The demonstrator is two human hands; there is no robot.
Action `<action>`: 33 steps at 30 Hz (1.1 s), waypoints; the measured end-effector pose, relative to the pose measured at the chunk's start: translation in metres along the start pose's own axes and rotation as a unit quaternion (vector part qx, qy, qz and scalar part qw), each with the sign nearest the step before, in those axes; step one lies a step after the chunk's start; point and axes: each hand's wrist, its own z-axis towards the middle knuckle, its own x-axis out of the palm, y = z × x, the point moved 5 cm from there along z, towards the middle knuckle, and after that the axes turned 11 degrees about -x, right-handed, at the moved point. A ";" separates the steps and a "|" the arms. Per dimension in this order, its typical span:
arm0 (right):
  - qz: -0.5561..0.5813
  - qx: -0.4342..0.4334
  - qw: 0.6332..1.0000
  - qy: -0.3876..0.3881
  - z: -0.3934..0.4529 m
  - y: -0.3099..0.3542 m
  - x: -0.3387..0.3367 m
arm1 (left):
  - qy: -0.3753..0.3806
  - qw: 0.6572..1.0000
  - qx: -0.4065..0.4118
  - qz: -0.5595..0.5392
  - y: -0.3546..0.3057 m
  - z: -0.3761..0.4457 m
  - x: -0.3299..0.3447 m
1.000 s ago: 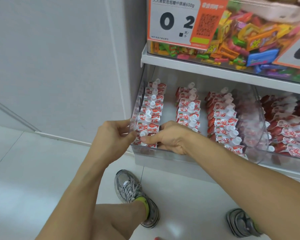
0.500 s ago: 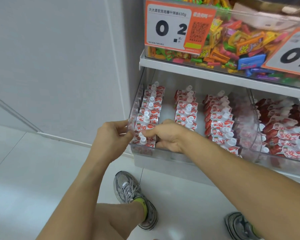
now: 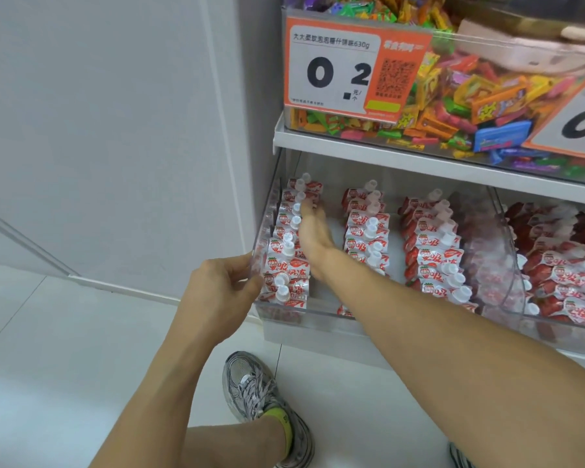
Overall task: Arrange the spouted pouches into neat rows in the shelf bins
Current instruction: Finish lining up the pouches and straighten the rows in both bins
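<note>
Half a second ago the right hand (image 3: 313,231) sat at the front of the left row of pouches (image 3: 289,251); now it reaches deeper, fingers straight, flat against that row's right side. Left hand (image 3: 222,292) grips the clear bin (image 3: 325,312) at its front left corner as before.

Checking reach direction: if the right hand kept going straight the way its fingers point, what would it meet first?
Probably the rearmost pouches of the left row, just beyond the right hand; then the clear bin's back wall. Depth is unclear.
</note>
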 end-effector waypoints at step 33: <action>0.000 -0.030 0.998 0.048 0.050 0.009 -0.005 | 0.046 0.996 0.038 0.061 -0.005 0.005 -0.003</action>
